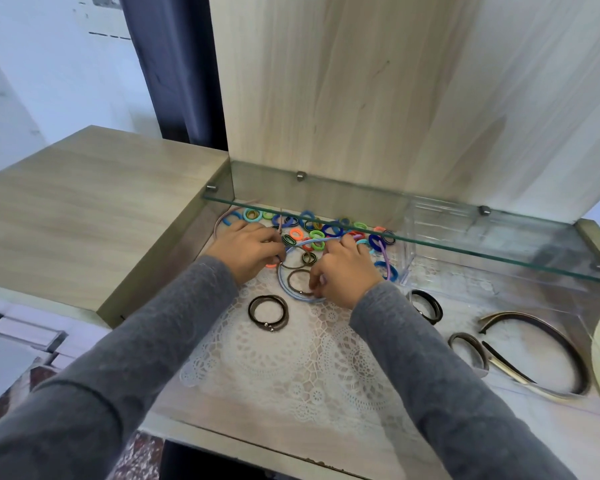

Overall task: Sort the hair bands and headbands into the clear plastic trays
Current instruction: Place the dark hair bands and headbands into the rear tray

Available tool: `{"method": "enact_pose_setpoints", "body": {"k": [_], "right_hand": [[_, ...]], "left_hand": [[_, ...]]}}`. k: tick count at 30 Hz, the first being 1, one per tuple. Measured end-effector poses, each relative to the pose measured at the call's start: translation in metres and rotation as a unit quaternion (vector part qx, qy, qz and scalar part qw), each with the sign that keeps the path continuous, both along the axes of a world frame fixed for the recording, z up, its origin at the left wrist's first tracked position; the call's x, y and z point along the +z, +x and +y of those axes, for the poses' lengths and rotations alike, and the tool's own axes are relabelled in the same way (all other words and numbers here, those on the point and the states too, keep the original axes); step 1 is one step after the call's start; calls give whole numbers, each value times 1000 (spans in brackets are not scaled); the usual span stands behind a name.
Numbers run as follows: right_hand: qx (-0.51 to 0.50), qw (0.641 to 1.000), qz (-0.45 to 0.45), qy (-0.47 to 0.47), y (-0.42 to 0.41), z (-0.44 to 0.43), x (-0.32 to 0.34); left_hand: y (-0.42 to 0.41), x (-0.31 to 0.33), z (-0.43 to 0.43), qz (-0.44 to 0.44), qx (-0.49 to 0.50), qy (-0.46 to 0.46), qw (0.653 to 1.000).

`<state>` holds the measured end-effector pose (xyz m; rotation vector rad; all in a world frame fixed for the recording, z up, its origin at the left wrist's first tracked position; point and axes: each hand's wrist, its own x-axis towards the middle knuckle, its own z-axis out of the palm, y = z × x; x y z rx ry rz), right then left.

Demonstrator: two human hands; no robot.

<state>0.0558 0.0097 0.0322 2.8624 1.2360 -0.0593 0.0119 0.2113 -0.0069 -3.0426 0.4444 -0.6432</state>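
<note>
**Sorting of hair bands: both hands at the heap.** A heap of small coloured elastic hair bands is being shown at the 12 o'clock edge of a white lace doily, under the front edge of a glass shelf. A thin light blue headband is lying at the heap's 6 o'clock side, between the two hands, and a thin brown elastic ring is being enclosed by its curve. The ring is being pinched at its 4 o'clock side by the curled thumb and fingers of the right hand. At 9 o'clock of the headband, the fingers of the left hand are being curled together over an orange elastic hair band, of which only an arc is showing. Both forearms are being covered by grey knit sleeves.

A clear plastic tray is being seen through the glass at 3 o'clock of the heap, just beside the outermost bands. A purple headband is lying between the right hand and the tray, and a pink headband at 10 o'clock of the left hand.

Further out on the doily, these items are being shown:
- a pair of brown elastic rings with metal beads, at 6 o'clock of the left hand;
- black elastic bands, at 4 o'clock of the right hand;
- dark rigid headbands, well apart at the right.
</note>
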Motion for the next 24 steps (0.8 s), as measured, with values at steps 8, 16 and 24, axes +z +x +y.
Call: {"method": "enact_pose_setpoints", "body": {"k": [8, 16, 24], "right_hand": [[62, 997, 27, 21, 3, -2, -3], [23, 990, -32, 136, -4, -12, -26], [32, 956, -42, 289, -25, -16, -40]], "left_hand": [[-31, -14, 0, -49, 44, -121, 991], [-94, -17, -19, -101, 113, -112, 982], [-115, -34, -34, -80, 116, -59, 988]]}}
